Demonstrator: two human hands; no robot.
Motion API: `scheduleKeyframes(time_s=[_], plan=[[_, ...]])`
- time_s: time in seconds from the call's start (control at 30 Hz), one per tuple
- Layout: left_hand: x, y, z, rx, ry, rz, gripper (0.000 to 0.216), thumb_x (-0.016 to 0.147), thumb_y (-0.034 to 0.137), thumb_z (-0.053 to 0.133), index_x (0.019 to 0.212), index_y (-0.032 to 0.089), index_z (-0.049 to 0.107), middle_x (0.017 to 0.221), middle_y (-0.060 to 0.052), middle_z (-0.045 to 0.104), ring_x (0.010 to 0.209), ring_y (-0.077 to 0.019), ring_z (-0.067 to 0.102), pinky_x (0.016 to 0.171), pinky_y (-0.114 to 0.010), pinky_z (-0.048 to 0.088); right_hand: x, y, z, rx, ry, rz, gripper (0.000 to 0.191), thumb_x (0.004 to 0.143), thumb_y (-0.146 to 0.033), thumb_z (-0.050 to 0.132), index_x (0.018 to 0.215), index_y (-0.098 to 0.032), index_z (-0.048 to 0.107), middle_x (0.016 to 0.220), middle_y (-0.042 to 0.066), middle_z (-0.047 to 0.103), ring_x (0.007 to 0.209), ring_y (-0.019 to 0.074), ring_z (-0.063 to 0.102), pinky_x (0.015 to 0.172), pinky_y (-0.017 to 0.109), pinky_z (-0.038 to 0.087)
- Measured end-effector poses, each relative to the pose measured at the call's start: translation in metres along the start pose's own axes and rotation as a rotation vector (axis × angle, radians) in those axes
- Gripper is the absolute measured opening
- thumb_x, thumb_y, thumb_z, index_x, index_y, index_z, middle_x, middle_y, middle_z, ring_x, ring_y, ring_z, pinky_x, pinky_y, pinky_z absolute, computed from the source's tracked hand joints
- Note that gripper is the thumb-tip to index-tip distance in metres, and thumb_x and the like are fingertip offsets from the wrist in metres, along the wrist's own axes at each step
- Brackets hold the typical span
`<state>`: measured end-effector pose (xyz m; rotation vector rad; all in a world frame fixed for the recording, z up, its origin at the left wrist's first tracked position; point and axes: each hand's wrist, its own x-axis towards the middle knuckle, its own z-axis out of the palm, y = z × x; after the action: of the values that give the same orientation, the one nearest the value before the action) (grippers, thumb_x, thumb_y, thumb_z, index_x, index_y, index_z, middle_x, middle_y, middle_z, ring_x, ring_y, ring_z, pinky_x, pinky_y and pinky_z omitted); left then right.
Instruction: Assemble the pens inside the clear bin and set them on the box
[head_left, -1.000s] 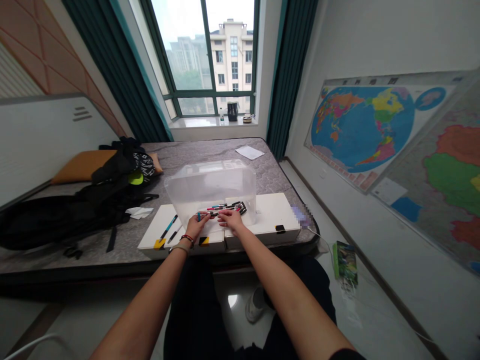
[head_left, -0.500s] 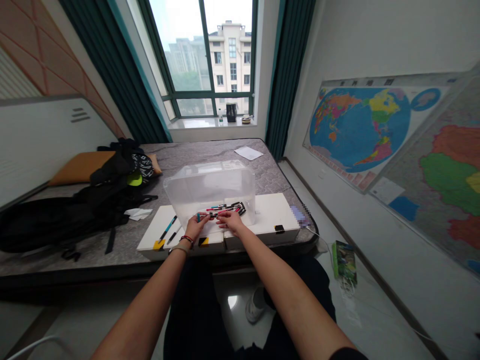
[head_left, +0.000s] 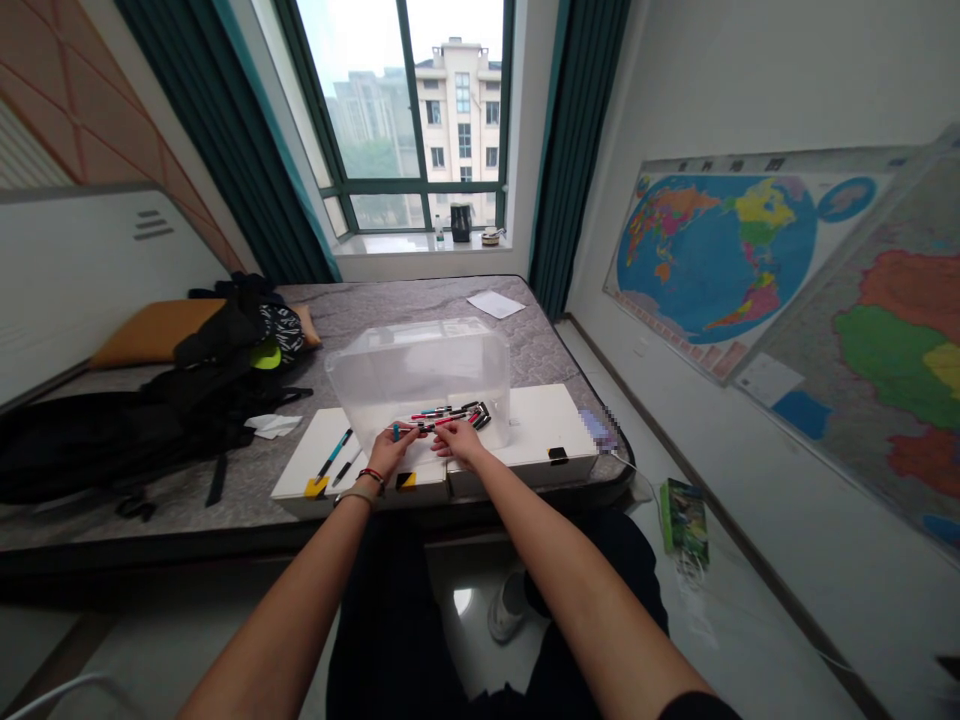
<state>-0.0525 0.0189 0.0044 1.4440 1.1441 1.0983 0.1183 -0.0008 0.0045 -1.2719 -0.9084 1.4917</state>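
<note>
The left hand [head_left: 390,452] has its fingers closed on a slim pen [head_left: 421,428], a teal bit showing at the fingertips and a dark part pointing toward the other hand. The right hand [head_left: 461,442] is just beside it, thumb and fingers bent in at the pen's far end; whether they grip it or only hover there, I cannot tell. A red band [head_left: 373,475] circles the left wrist.

Just beyond the right fingers lies a jumble of pens [head_left: 476,412], black, red and blue, showing at the lower part of a clear plastic bin [head_left: 420,365]. The bin rises directly in front of both hands.

To the left of the left hand, a blue and black pen [head_left: 333,455] and a smaller dark pen [head_left: 347,467] lie slanted, apart from the pile, on a white box [head_left: 304,460]. Another white box [head_left: 555,415] stretches out to the right of the right hand.

Farther left of the hands, a crumpled white tissue [head_left: 273,427] rests on the grey mattress [head_left: 420,293], with a black bag [head_left: 90,435] past it. Well ahead of the hands lie a white sheet [head_left: 496,304] and, beyond, a window [head_left: 375,120]; far to their right hangs a world map [head_left: 720,250]
</note>
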Motion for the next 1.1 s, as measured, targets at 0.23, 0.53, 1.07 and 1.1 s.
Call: scheduleKeyframes(time_s=[0.23,0.53,1.07,1.1], plan=[[-0.001,0.000,-0.001,-0.017,-0.036,0.011,0.047,0.068,0.058,0.073,0.086,0.016,0.063,0.081,-0.008,0.074,0.056,-0.0128,0.057,0.055,-0.026,0.041,0.003,0.000,0.002,-0.077,-0.009,0.000,0.023,0.096,-0.030,0.051,0.081,-0.014,0.057,0.064,-0.001,0.058,0.052,0.0105,0.064,0.047,0.019,0.053],[0.000,-0.004,-0.002,-0.056,-0.025,-0.028,0.048,0.068,0.056,0.074,0.090,0.016,0.061,0.081,-0.007,0.074,0.046,-0.0077,0.045,0.047,-0.023,0.029,0.010,-0.011,-0.007,-0.166,-0.194,-0.012,0.025,0.091,-0.037,0.059,0.083,-0.014,0.064,0.068,0.004,0.066,0.056,0.0122,0.065,0.050,0.021,0.055],[-0.001,0.003,-0.001,0.021,-0.011,-0.009,0.049,0.068,0.060,0.071,0.089,0.016,0.064,0.084,-0.010,0.074,0.068,-0.0184,0.065,0.064,-0.031,0.046,0.016,-0.005,-0.019,0.023,-0.207,-0.060,0.012,0.081,-0.020,0.073,0.083,-0.014,0.063,0.070,0.004,0.069,0.059,0.0118,0.066,0.055,0.021,0.055],[-0.002,0.004,-0.001,0.019,-0.008,-0.007,0.049,0.068,0.060,0.071,0.089,0.016,0.064,0.084,-0.010,0.074,0.070,-0.0193,0.066,0.066,-0.031,0.046,0.016,-0.005,-0.019,0.028,-0.204,-0.064,0.012,0.080,-0.020,0.073,0.083,-0.014,0.063,0.070,0.004,0.070,0.059,0.0117,0.066,0.055,0.021,0.055]])
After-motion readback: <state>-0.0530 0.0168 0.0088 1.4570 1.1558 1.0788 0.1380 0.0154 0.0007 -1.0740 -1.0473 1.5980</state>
